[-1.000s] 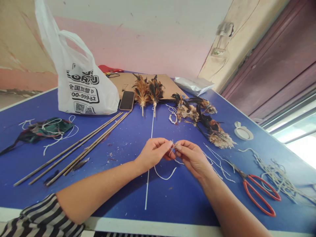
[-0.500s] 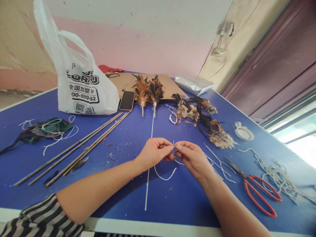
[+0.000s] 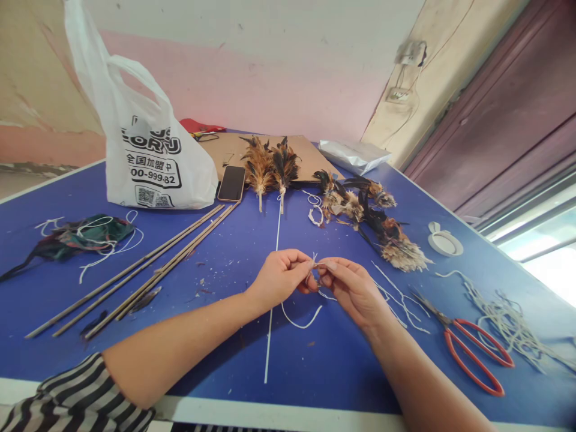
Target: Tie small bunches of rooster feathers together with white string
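Note:
Near the middle of the blue table, my left hand (image 3: pixel 279 279) pinches a thin white string (image 3: pixel 300 327), whose loose end curves down over the tabletop. My right hand (image 3: pixel 353 290) is pinched close beside it, fingertips on the same string, with a short stretch showing between the hands. Beyond them stand out two feather bundles on short sticks, a brown one (image 3: pixel 258 165) and a darker one (image 3: pixel 284 165), lying on cardboard (image 3: pixel 315 162). More feather bunches (image 3: pixel 396 243) lie to the right.
Red-handled scissors (image 3: pixel 477 354) and tangled strings (image 3: pixel 499 318) lie at the right, below a white tape roll (image 3: pixel 444 242). Thin sticks (image 3: pixel 166 267), a dark cloth bundle (image 3: pixel 90 237), a phone (image 3: pixel 231 183) and a white plastic bag (image 3: pixel 153 138) occupy the left.
The fingertips of my two hands have drawn slightly apart, and a bit of string now shows between them. Nothing else has clearly moved.

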A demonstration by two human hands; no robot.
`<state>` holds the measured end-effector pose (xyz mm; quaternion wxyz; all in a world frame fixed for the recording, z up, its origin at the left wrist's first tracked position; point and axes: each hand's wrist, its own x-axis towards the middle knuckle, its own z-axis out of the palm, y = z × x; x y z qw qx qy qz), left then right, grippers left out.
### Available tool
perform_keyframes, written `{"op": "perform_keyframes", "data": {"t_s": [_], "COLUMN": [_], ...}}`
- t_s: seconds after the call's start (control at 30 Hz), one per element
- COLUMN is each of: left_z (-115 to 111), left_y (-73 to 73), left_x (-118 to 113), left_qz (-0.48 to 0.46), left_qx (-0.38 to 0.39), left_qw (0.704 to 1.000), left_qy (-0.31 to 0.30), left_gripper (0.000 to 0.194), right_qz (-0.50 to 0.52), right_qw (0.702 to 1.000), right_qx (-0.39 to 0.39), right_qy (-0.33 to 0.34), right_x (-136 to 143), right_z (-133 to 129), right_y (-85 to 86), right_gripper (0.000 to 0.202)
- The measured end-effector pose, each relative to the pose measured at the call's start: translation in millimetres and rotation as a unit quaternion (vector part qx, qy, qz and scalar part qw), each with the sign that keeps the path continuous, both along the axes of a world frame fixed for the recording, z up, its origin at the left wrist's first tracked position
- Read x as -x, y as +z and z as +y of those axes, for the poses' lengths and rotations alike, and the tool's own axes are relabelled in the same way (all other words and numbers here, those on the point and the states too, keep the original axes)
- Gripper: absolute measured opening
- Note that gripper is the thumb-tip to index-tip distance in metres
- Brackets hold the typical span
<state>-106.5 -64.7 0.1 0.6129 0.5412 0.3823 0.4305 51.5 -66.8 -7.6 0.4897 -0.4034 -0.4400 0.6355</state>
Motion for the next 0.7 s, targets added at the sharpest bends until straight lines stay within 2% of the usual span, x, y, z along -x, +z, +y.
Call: {"op": "perform_keyframes", "data": {"t_s": [0.23, 0.4, 0.7], "left_z": [-3.8, -2.7, 0.2], "left_y": [1.0, -0.3, -2.6], "left_x": [-0.9, 0.1, 0.9], "left_qz": [0.003, -0.01, -0.046], "left_qx": [-0.021, 0.002, 0.028], "left_qw": [1.0, 1.0, 0.998], "left_qy": [-0.008, -0.018, -0.028], "left_gripper": [0.022, 0.022, 0.021], "right_qz": [-0.054, -0.077, -0.012], "right_qw": [0.998, 0.996, 1.0], "right_qx": [-0.031, -0.03, 0.005], "right_qy": [-0.004, -0.029, -0.014], "right_x": [4.3, 1.6, 4.8], "right_z": [-1.7, -0.3, -1.6], "right_y": [-1.6, -6.1, 0.9], "right_gripper": [0.013, 0.014, 0.014]}}
